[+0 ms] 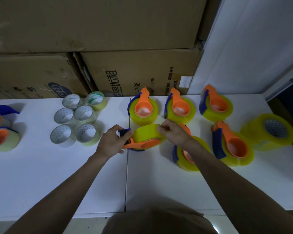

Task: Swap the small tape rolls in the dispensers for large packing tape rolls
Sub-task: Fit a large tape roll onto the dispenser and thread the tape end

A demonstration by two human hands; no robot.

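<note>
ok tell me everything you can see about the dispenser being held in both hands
The held dispenser is orange plastic with a dark blue blade guard, loaded with a large yellow packing tape roll. It is tipped on its side, the orange hub facing the camera, at the seam of the white table, in front of the other loaded dispensers. The left hand grips its blue and orange handle end; the right hand pinches at the roll's top edge, apparently the tape end.
</note>
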